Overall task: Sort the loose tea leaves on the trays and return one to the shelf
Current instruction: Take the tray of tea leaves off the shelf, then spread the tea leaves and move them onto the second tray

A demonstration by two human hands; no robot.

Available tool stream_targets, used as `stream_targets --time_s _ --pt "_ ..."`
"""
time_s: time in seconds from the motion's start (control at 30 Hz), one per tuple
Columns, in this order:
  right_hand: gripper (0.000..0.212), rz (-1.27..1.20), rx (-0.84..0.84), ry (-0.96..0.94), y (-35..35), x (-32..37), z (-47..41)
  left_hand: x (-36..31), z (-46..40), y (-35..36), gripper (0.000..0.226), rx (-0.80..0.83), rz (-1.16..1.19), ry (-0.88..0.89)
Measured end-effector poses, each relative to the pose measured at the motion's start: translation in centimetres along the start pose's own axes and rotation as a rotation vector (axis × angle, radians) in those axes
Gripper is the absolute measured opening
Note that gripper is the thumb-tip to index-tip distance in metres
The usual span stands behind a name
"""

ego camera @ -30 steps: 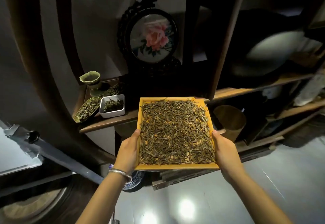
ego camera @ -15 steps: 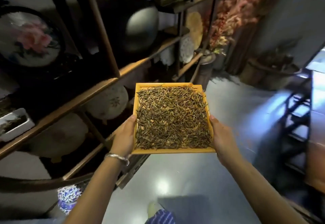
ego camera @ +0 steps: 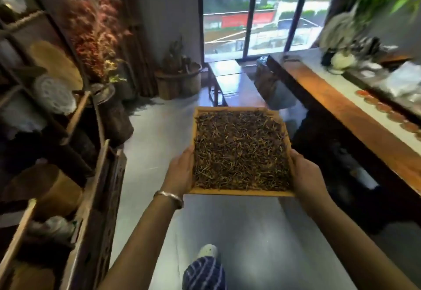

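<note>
A square wooden tray (ego camera: 239,192) is held level in front of me, above the grey floor. Loose dark tea leaves (ego camera: 241,150) cover its whole bottom. My left hand (ego camera: 180,172) grips the tray's left edge near the front corner, thumb on the rim. My right hand (ego camera: 306,173) grips the right edge the same way. The fingers under the tray are hidden. The dark wooden shelf (ego camera: 98,175) stands along my left side, apart from the tray.
A long wooden table (ego camera: 355,116) with tea ware runs along the right. A low bench (ego camera: 230,80) and a wooden bucket (ego camera: 180,80) stand ahead by the window. Dried red flowers (ego camera: 95,30) lean at the shelf's end. Grey floor (ego camera: 159,130) lies between shelf and table.
The view has swung right, away from the shelf with the flower plaque, toward the window and the table. The tray has stayed in both hands throughout.
</note>
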State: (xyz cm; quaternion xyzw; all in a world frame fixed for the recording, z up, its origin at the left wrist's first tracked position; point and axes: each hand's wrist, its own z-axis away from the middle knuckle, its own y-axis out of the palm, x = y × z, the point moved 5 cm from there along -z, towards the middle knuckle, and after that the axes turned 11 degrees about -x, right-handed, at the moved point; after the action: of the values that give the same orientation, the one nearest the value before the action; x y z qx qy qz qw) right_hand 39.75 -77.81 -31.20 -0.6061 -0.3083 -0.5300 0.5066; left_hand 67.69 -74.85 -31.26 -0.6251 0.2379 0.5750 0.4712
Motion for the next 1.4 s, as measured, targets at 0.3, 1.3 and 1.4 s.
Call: stream_targets --time_s 0.3,1.3,1.4 --pt "0.041 -0.179 -0.525 0.266 -10.6 -3.9 -2.4 -7.0 -3.9 16.9 0.038 0.509 -0.195 0.413" --pt "0.039 -0.218 -1.054 0.422 -36.9 -17.1 -16.1 -12.2 2.2 63.5 0.034 1.170 -0.199 0.449" --pt "0.043 -0.130 -0.950 0.444 -40.1 -18.8 -19.2 -12.0 2.6 67.9 0.038 1.160 -0.217 0.332"
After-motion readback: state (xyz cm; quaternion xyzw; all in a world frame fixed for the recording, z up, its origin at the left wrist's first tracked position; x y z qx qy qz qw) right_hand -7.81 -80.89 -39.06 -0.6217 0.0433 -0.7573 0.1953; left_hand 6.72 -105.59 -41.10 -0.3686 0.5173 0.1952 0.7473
